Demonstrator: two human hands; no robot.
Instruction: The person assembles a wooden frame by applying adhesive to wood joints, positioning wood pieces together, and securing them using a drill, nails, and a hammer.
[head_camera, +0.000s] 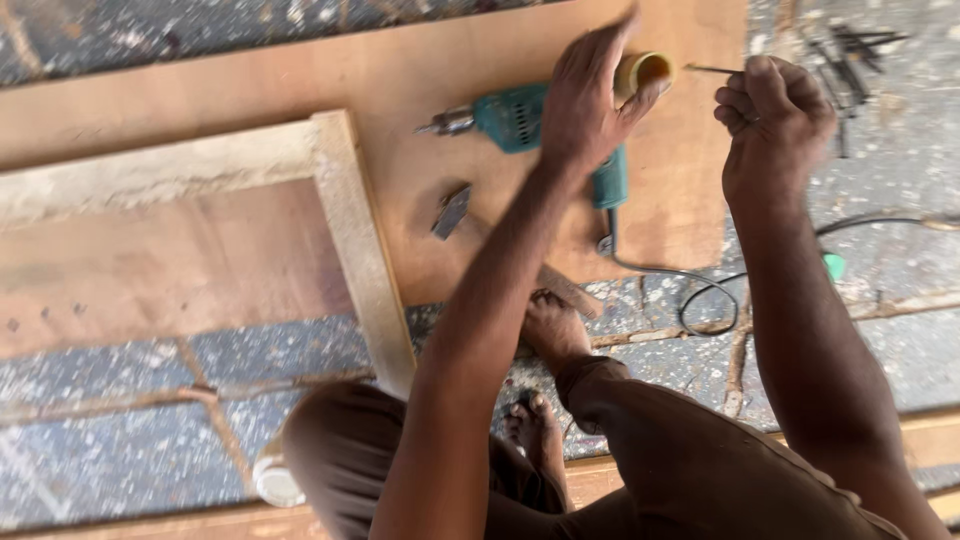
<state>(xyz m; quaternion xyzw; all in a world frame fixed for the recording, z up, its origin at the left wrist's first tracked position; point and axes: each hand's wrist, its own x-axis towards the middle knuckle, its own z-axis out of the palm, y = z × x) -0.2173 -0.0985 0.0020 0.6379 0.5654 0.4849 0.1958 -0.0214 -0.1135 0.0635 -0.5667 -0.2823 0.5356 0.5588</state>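
Here, going from nine o'clock across, a pale wooden frame (345, 240) lies over a reddish board, its upright rail running from about eleven to five o'clock. Beyond it a plywood sheet (420, 70) is spread on the speckled floor (120, 450). On the sheet, a small dark metal piece (451, 211) rests near the frame's rail, and at one o'clock from it lies a teal electric drill (520, 118), its long axis roughly level, chuck toward nine o'clock and handle dropping toward six, the cord (700, 290) looping off onto the floor.

The left hand (585, 110) reaches over the drill's rear, fingers spread wide, with the fingertips at a small yellowish roll (645, 70), possibly tape, just at one o'clock of the drill body; whether they grip it is unclear through the blur. The right hand (775, 125) is closed narrowly, pinching a thin dark nail (715, 69) that points toward nine o'clock, at the roll. So the left hand is the nearer to roll and drill; the right is just apart at three o'clock. More dark nails (850, 50) lie scattered at one o'clock on the floor.
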